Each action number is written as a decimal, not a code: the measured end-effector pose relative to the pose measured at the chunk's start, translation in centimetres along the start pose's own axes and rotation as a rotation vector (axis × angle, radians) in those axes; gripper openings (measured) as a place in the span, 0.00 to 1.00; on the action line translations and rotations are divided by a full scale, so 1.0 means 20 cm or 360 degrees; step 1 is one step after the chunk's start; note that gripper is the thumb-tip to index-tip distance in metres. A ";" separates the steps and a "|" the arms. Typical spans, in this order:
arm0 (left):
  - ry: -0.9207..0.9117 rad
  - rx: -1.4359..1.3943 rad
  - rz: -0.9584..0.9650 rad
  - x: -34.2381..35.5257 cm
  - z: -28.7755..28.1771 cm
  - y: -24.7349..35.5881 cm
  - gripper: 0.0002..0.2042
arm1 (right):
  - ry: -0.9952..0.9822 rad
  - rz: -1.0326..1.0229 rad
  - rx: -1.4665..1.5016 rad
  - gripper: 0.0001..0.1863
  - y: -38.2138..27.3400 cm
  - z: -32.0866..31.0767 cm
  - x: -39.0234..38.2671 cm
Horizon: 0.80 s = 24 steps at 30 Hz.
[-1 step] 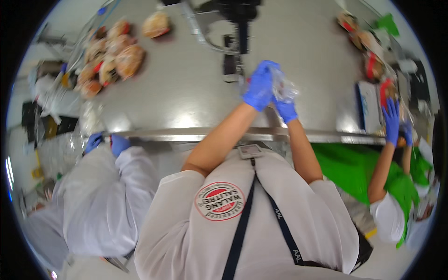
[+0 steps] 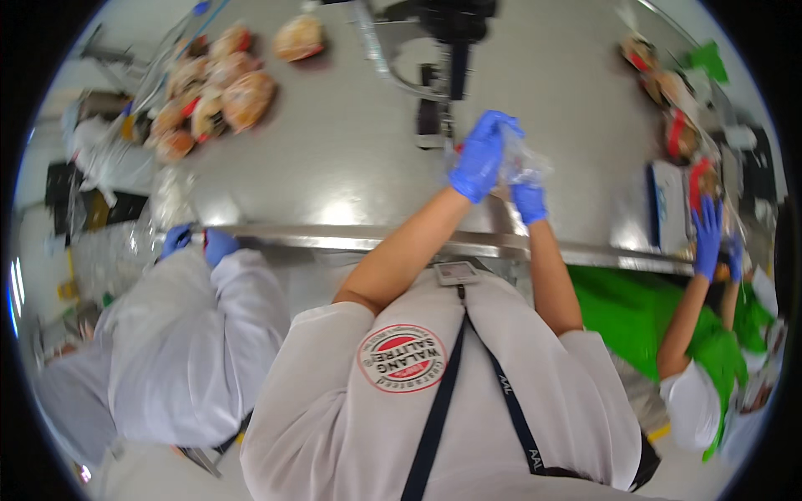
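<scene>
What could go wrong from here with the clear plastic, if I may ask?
The clear plastic at the gloved left hand and right hand might snag on the black fixture close by. Being loose and crumpled, it could also slip from the gloved fingers.

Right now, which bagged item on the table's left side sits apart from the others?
The rightmost bag: tabletop shows between it and the clustered bags.

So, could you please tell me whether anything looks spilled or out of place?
Nothing clearly stands out. One bagged item sits apart from the bagged cluster at upper left, but no spill shows. The clear plastic at the left hand is too blurred to check for damage.
</scene>
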<state>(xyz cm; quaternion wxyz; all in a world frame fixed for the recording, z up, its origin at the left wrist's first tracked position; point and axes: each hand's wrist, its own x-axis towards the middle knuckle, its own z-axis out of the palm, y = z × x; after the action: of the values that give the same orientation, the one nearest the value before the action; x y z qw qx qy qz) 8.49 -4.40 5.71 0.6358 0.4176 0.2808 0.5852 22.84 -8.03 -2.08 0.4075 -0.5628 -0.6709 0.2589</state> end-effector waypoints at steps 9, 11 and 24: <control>-0.0327 0.1510 -0.0091 -0.20 -0.01 0.23 0.22 | -0.0170 0.0346 0.1040 0.15 -0.46 -0.09 0.07; -0.0190 0.1552 0.0074 -0.17 -0.05 0.00 0.18 | -0.0144 0.0147 0.0839 0.17 -0.50 -0.13 0.08; -0.0124 0.1367 0.0257 -0.14 0.08 -0.35 0.22 | 0.0031 -0.0062 0.0271 0.23 -0.33 0.04 -0.07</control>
<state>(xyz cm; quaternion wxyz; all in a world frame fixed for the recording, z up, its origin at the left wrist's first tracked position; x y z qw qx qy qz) 12.98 -7.29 0.18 0.3668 0.6866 0.4408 0.4469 18.65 -10.88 2.38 0.4654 -0.5155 -0.6533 0.3015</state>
